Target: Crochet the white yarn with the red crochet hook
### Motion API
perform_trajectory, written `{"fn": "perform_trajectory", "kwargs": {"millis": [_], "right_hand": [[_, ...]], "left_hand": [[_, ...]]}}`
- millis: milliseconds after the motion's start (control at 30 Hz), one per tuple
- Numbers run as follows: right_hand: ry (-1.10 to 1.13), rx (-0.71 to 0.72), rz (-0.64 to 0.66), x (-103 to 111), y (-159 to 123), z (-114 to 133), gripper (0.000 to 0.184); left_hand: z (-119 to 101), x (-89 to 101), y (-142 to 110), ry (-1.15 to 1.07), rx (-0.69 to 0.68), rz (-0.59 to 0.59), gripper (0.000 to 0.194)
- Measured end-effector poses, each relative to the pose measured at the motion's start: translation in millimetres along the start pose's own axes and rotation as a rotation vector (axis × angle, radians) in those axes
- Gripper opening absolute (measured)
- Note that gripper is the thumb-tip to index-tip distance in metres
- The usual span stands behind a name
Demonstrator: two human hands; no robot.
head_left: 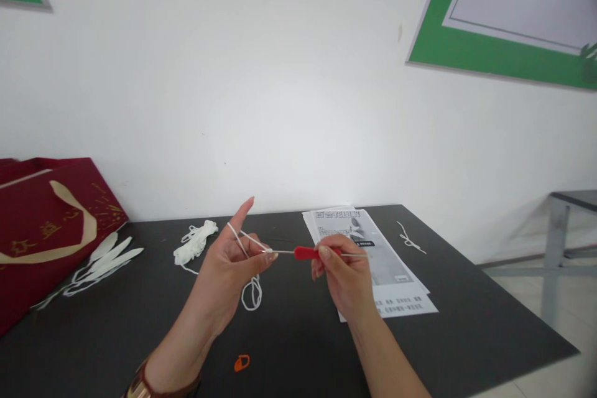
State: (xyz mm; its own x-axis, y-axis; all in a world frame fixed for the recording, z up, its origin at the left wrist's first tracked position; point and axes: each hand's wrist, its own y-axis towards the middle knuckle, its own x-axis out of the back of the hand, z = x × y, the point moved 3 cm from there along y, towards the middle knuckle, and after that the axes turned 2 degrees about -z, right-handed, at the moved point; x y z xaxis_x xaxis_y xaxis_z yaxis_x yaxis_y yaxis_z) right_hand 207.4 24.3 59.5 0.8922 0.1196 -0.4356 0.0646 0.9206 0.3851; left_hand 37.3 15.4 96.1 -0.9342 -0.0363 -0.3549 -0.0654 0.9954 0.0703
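My left hand [228, 273] has its index finger raised with white yarn [252, 292] looped round it, while thumb and another finger pinch the yarn's worked end. My right hand [342, 270] grips a crochet hook [305, 253] by its red handle. The hook's metal shaft points left and its tip meets the yarn at my left fingertips. A loose loop of yarn hangs below the left hand. From there a strand runs towards a white yarn skein [196, 242] lying behind and left of that hand.
An orange stitch marker [241, 362] lies near the front of the black table [289, 336]. White crocheted leaf-shaped pieces [105, 264] rest beside a dark red bag [51, 217] at left. Printed sheets [392, 286] and a yarn scrap [410, 239] lie at right.
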Motion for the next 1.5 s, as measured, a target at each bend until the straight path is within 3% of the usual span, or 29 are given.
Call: {"fn": "perform_trajectory", "kwargs": {"millis": [167,333,467,567,733,1000,1333,1500], "right_hand": [[-0.064,0.049,0.058,-2.7,-0.4,4.5,0.01],[-0.366,0.362,0.182,-13.8,-10.5,15.4,0.026],[-0.69,0.672,0.315,-23.8,-25.1,15.4,0.05],[-0.746,0.756,0.304,-25.6,-31.1,13.6,0.055],[-0.619,0.603,0.16,-17.4,-27.3,15.9,0.039],[-0.479,0.491,0.074,-3.7,-15.8,23.8,0.016],[-0.178,0.322,0.004,6.5,-6.1,26.1,0.014],[-0.011,0.125,-0.045,9.1,1.1,17.4,0.016]], "left_hand": [[1.5,0.7,0.9,-0.126,0.03,0.005,0.094],[7.5,-1.7,1.0,-0.173,0.111,0.018,0.094],[3.9,-3.2,-2.2,-0.039,-0.08,-0.058,0.097],[0.3,-5.0,-4.7,0.078,-0.196,-0.098,0.098],[2.3,-3.2,1.8,0.069,-0.186,-0.085,0.101],[10.4,-2.9,8.2,0.086,-0.12,-0.006,0.102],[7.2,-1.4,5.2,0.205,0.037,0.184,0.086],[8.8,-1.8,5.5,0.164,0.051,0.166,0.087]]}}
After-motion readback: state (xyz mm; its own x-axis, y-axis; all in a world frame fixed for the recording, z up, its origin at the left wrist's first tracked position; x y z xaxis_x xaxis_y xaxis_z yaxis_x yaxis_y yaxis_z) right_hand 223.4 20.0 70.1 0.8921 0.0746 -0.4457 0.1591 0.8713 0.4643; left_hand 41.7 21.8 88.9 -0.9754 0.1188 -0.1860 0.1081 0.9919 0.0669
